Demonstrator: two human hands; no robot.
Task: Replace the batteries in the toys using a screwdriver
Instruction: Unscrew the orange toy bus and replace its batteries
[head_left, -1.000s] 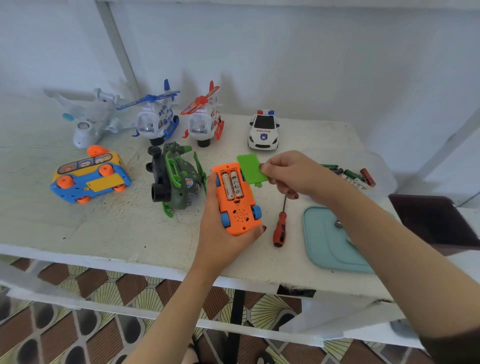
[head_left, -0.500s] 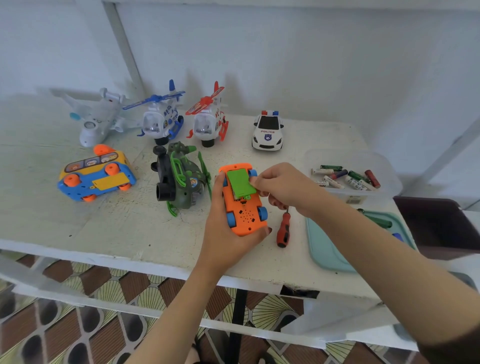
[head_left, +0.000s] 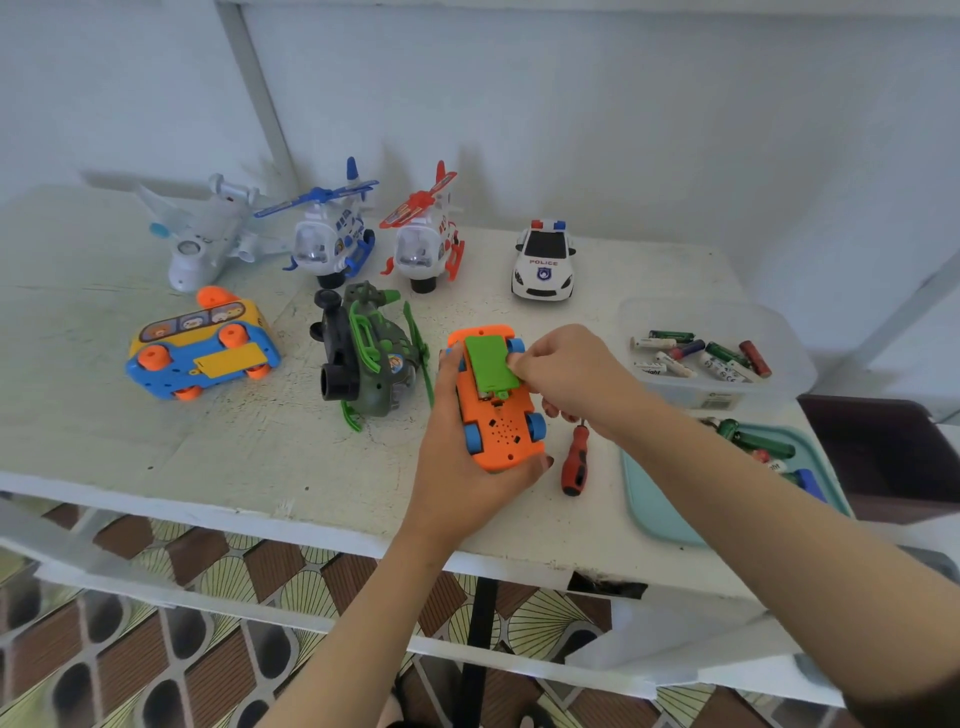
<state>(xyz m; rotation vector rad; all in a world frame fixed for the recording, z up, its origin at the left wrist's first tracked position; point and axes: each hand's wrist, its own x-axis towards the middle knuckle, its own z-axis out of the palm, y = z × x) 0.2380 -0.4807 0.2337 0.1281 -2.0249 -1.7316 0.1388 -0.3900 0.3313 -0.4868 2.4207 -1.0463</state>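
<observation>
orange toy car (head_left: 501, 434) | left hand (head_left: 462, 483) cradles | right hand (head_left: 569, 374) pinches green cover (head_left: 490, 364)

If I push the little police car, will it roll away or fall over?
It would probably roll: the police car stands upright on its wheels on the flat table. It looks low and wide, so tipping seems unlikely. It appears to be plastic, so likely light.
</observation>
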